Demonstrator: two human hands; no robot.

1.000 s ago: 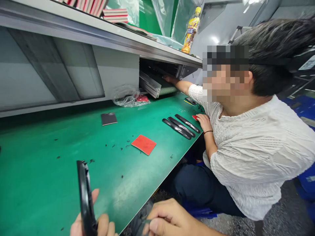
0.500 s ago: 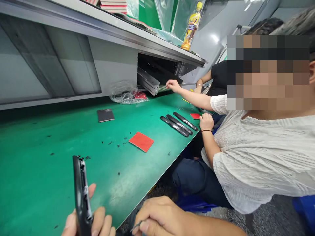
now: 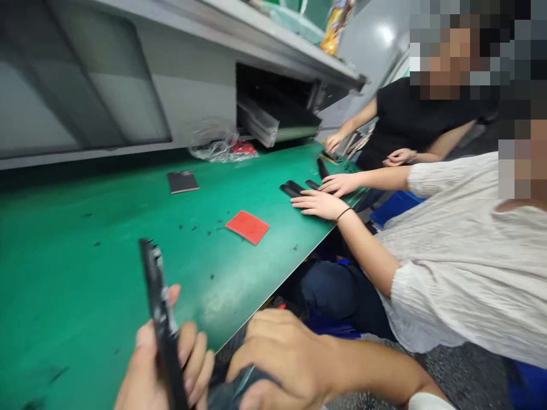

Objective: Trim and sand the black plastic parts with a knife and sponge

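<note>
My left hand (image 3: 166,364) grips a long black plastic strip (image 3: 160,307) that stands upright over the near edge of the green table (image 3: 85,256). My right hand (image 3: 282,359) is closed just past the table edge, pinching a small thin tool (image 3: 243,380) whose tip shows between the fingers. A red pad (image 3: 248,226) lies on the table ahead of both hands. Several small black shavings (image 3: 205,230) are scattered near it.
A co-worker in a white top (image 3: 461,267) sits at the right with both hands (image 3: 325,196) on black strips (image 3: 294,188). Another person in black (image 3: 410,125) sits behind. A dark pad (image 3: 183,181), a plastic bag (image 3: 217,145) and a shelf with a bottle (image 3: 335,25) stand farther back.
The view has dropped and my hands show higher in the frame. The co-worker in white has pulled the far hand back from the opening and laid both hands on the black strips.
</note>
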